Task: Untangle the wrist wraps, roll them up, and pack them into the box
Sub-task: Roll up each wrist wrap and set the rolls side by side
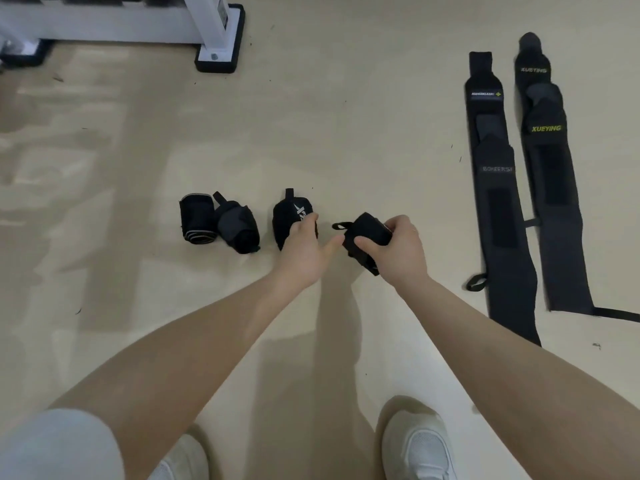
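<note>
Pale, smooth flooring fills the view, with the black-capped foot of a white frame [217,36] at the top. Three rolled wraps sit in a row: a grey-edged roll [197,218] touching a second roll [239,225], and, a little apart, a third roll with a white logo [289,216]. The left hand [304,251] rests on that third roll, fingers curled over its near side, probably nudging it into line. The right hand [398,251] grips a fourth, freshly wound roll [365,237], thumb pressing its outer layer, likely to keep the springy fabric from unwinding; a small loop pokes out on its left. Well off to the right, flat wraps [505,209] lie stretched out in two strips, matte black woven bands with lettering and hook-and-loop patches, seemingly laid straight for rolling. No box is visible.
</note>
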`<state>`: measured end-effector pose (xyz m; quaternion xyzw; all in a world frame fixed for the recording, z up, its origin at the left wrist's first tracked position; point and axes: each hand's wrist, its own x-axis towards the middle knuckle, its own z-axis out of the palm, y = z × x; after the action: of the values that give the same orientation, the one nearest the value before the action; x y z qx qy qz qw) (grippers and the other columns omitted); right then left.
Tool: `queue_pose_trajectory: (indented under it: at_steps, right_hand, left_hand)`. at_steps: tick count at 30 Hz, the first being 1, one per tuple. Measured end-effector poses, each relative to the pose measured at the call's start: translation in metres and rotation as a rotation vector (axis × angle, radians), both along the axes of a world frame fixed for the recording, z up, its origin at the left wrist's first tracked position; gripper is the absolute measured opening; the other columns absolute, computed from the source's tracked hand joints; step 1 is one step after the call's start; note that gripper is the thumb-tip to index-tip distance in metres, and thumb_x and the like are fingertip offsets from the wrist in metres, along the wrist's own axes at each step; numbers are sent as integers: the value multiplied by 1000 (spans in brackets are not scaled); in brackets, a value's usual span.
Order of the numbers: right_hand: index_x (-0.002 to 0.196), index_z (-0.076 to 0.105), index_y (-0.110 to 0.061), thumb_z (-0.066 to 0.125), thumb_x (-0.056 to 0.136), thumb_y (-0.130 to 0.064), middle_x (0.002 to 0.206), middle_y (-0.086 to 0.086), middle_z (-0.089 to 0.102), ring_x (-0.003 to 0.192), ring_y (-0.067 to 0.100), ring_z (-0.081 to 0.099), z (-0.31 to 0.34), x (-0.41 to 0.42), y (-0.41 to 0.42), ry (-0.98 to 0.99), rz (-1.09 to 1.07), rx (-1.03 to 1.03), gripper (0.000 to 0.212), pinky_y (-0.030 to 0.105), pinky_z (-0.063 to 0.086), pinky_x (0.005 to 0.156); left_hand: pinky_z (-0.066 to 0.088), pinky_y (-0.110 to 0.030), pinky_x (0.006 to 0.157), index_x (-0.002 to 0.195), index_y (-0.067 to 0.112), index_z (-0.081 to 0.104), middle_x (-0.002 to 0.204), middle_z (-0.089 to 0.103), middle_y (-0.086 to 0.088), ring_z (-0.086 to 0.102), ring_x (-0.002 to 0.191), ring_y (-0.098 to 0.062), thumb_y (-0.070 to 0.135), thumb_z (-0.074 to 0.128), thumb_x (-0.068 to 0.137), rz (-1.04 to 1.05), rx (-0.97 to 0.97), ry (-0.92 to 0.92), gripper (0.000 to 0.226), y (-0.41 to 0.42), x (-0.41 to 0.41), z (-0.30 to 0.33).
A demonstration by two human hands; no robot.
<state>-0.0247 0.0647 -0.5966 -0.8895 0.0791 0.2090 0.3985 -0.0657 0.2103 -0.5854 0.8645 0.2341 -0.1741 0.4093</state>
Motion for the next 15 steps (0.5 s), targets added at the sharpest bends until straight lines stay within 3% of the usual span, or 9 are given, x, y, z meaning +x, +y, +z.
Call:
queue_pose_trajectory:
  at_steps: [4,6,9,12,15]
  right_hand:
    - [111,45,-6,73,76,-28,113,9,49,100,27,51,-31,22,4,7,-29,-45,50,41,48,76]
    - [112,45,-4,68,82,-26,111,10,50,97,26,52,-45,33,12,29,-117,91,44,36,45,76]
    - [122,46,-7,51,94,-27,111,6,56,97,23,55,-61,45,25,226,-234,361,35,31,45,78]
    - [127,49,-14,42,98,-20,119,5,57,98,23,60,-71,45,25,431,-108,549,30,35,54,82]
    - [133,49,-16,40,97,-17,121,3,56,111,25,55,-77,42,13,345,94,345,37,41,49,96]
  left_hand:
    - [25,-34,113,144,9,33,152,22,-11,24,139,-27,31,51,95,-108,218,42,56,-4,4,-25]
    - [22,-31,112,142,9,37,153,19,-11,21,140,-26,25,51,94,-120,274,49,52,2,8,-32]
    - [21,-31,111,139,9,40,153,19,-12,19,140,-26,23,51,93,-165,328,55,49,7,11,-36]
    - [23,-34,112,138,9,42,154,18,-12,18,140,-28,22,52,92,-220,370,62,49,9,9,-39]
    - [22,-36,114,138,8,41,155,16,-14,15,141,-29,22,51,91,-257,431,76,50,9,7,-40]
